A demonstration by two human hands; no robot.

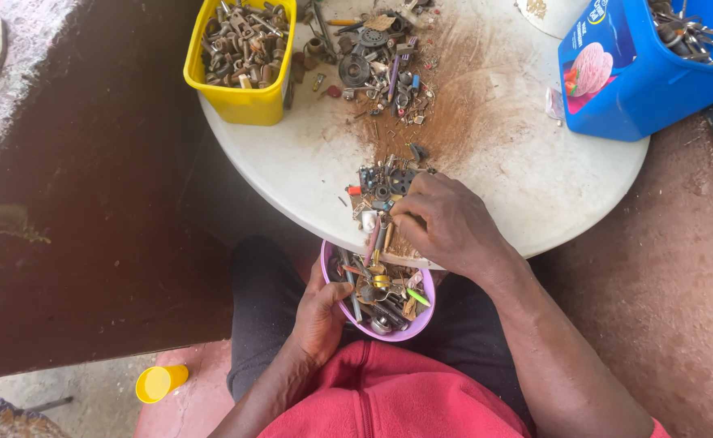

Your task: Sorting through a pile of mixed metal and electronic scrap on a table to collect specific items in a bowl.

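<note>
- Small metal parts point(385, 185), bolts and bits mixed with a few coloured pieces, lie in a loose heap at the near edge of the round white table point(527, 170), right above the bowl.
- On the floor at the far left stands a yellow cup point(160, 382), well apart from everything else.
- A yellow tub point(239, 89) full of rusty nuts and bolts sits at the table's far left edge.
- The left hand point(320, 312) grips the left side of the purple bowl point(409, 328), thumb curled over the rim and fingers hidden beneath, holding it just under the table's near edge above the lap.
- The bowl holds a jumble of screws, a brass fitting and a green piece; a few long parts bridge from the table edge down into it.
- A second scatter of hardware point(377, 57), with gears and washers among brown rust dust, spreads over the far middle of the table, beside the yellow tub.
- The right hand point(446, 223) rests palm down on the near edge, fingers bent and drawn together over the heap, fingertips touching the parts; whether it pinches any one piece cannot be told.
- A blue tub point(640, 77) with metal pieces inside stands tilted at the table's far right edge.
</note>
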